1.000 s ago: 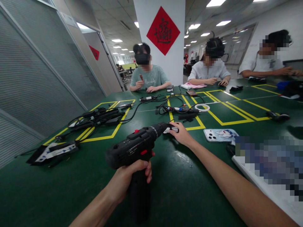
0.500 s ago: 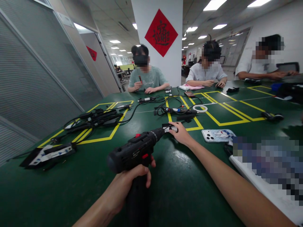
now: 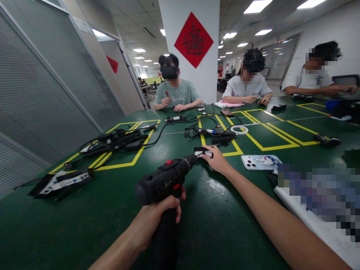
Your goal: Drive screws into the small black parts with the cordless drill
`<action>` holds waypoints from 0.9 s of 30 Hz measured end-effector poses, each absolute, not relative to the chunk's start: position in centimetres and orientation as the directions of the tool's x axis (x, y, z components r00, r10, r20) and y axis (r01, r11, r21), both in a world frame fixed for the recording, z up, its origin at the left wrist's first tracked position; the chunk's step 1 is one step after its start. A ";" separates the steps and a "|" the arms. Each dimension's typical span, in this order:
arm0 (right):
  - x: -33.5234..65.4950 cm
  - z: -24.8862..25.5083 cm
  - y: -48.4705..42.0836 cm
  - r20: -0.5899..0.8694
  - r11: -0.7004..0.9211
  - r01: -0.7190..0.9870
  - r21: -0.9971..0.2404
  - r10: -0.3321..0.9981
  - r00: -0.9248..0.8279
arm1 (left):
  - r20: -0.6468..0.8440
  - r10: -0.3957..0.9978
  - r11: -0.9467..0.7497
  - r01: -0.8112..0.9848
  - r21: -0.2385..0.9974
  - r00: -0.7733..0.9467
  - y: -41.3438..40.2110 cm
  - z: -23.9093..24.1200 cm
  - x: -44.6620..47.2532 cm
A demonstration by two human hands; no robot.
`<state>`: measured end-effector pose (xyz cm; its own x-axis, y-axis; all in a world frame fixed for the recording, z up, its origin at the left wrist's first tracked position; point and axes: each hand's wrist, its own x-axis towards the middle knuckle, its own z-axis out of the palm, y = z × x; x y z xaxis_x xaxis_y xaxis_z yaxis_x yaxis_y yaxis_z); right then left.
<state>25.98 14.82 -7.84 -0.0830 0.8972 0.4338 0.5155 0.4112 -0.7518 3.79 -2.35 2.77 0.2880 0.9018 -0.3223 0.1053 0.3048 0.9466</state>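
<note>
Nearest: left hand [image 3: 165, 208] wrapped round the drill [image 3: 161, 180] grip, fingers curled closed, thumb along the side; trigger finger partly hidden, so can't tell if it's pressing. Drill raised above the green table [image 3: 222, 228], nose pointing forward at the part [image 3: 207, 153].

Part sits just past the nose, at the right hand [image 3: 218, 159]: thumb and fingers closed in on it, only a small gap between them, part filling it. Looks mid-step: drill gripped and lined up, part steadied, both done. Whether the tip touches (too small to tell) or how much is left, not shown; no finished result visible.

Phone [image 3: 261, 162] to the right, cables [image 3: 118, 138] farther off left, co-workers across the table.
</note>
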 end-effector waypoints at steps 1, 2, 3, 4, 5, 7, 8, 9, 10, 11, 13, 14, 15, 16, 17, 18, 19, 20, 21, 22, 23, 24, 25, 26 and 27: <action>26.0 -7.8 14.8 0.434 0.412 0.515 -0.752 0.897 -0.084 | -0.318 0.903 0.301 0.103 0.948 0.287 -2.3 2.6 3.8; 26.0 -7.8 14.8 0.432 0.411 0.514 -0.753 0.898 -0.086 | -0.312 0.906 0.297 0.097 0.950 0.285 -2.3 2.5 3.8; 26.0 -7.7 14.7 0.428 0.410 0.513 -0.754 0.899 -0.089 | -0.308 0.908 0.294 0.092 0.951 0.283 -2.3 2.4 3.8; 26.0 -7.7 14.7 0.425 0.408 0.512 -0.756 0.901 -0.089 | -0.307 0.910 0.294 0.090 0.952 0.280 -2.3 2.3 3.8; 26.0 -7.6 14.6 0.423 0.406 0.512 -0.757 0.902 -0.090 | -0.310 0.910 0.296 0.090 0.951 0.277 -2.3 2.2 3.8; 26.0 -7.6 14.6 0.421 0.405 0.511 -0.758 0.902 -0.092 | -0.316 0.910 0.302 0.091 0.949 0.269 -2.3 2.2 3.8; 26.0 -7.6 14.6 0.421 0.406 0.510 -0.758 0.902 -0.092 | -0.321 0.909 0.308 0.092 0.947 0.266 -2.3 2.3 3.8; 26.0 -7.6 14.6 0.422 0.407 0.508 -0.759 0.902 -0.091 | -0.327 0.907 0.313 0.093 0.945 0.265 -2.3 2.3 3.8; 26.0 -7.6 14.6 0.424 0.408 0.507 -0.759 0.901 -0.091 | -0.330 0.906 0.317 0.092 0.944 0.263 -2.3 2.4 3.8; 26.0 -7.6 14.6 0.426 0.409 0.506 -0.759 0.900 -0.090 | -0.336 0.904 0.322 0.093 0.942 0.266 -2.2 2.5 3.8; 26.0 -7.7 14.7 0.429 0.411 0.505 -0.759 0.899 -0.087 | -0.340 0.902 0.325 0.099 0.941 0.267 -2.2 2.5 3.8; 26.0 -7.7 14.7 0.428 0.410 0.505 -0.759 0.900 -0.088 | -0.339 0.903 0.324 0.102 0.941 0.265 -2.2 2.5 3.8; 26.0 -7.7 14.7 0.426 0.409 0.506 -0.759 0.900 -0.087 | -0.335 0.906 0.319 0.103 0.942 0.261 -2.2 2.5 3.8; 26.0 -7.7 14.6 0.424 0.406 0.508 -0.760 0.901 -0.087 | -0.329 0.909 0.313 0.100 0.944 0.257 -2.2 2.4 3.8; 26.0 -7.7 14.6 0.421 0.405 0.509 -0.760 0.903 -0.089 | -0.323 0.911 0.309 0.097 0.946 0.255 -2.2 2.3 3.8; 26.0 -7.6 14.6 0.418 0.403 0.510 -0.760 0.904 -0.092 | -0.318 0.913 0.304 0.091 0.948 0.256 -2.2 2.2 3.7; 25.9 -7.6 14.5 0.416 0.403 0.511 -0.760 0.905 -0.095 | -0.313 0.914 0.301 0.087 0.950 0.259 -2.2 2.1 3.7; 25.9 -7.6 14.5 0.414 0.403 0.511 -0.759 0.905 -0.099 | -0.308 0.915 0.296 0.085 0.951 0.261 -2.2 2.0 3.7; 25.9 -7.6 14.5 0.414 0.406 0.510 -0.758 0.904 -0.104 | -0.305 0.917 0.293 0.083 0.952 0.259 -2.2 1.9 3.7; 25.8 -7.6 14.6 0.415 0.410 0.508 -0.757 0.903 -0.111 | -0.302 0.918 0.291 0.082 0.953 0.256 -2.2 1.8 3.7; 25.7 -7.6 14.6 0.416 0.415 0.507 -0.756 0.902 -0.118 | -0.301 0.920 0.290 0.078 0.954 0.253 -2.2 1.9 3.8; 25.7 -7.6 14.7 0.419 0.421 0.506 -0.753 0.899 -0.126 | -0.297 0.923 0.289 0.070 0.955 0.245 -2.1 1.9 3.9; 25.6 -7.7 14.9 0.421 0.427 0.506 -0.749 0.897 -0.134 | -0.296 0.927 0.291 0.056 0.955 0.232 -2.1 2.0 4.0; 25.5 -7.7 15.0 0.424 0.432 0.510 -0.744 0.895 -0.140 | -0.296 0.930 0.295 0.039 0.955 0.218 -2.1 2.2 4.1; 25.4 -7.7 15.1 0.425 0.434 0.515 -0.739 0.894 -0.143 | -0.297 0.932 0.300 0.019 0.954 0.208 -2.1 2.3 4.2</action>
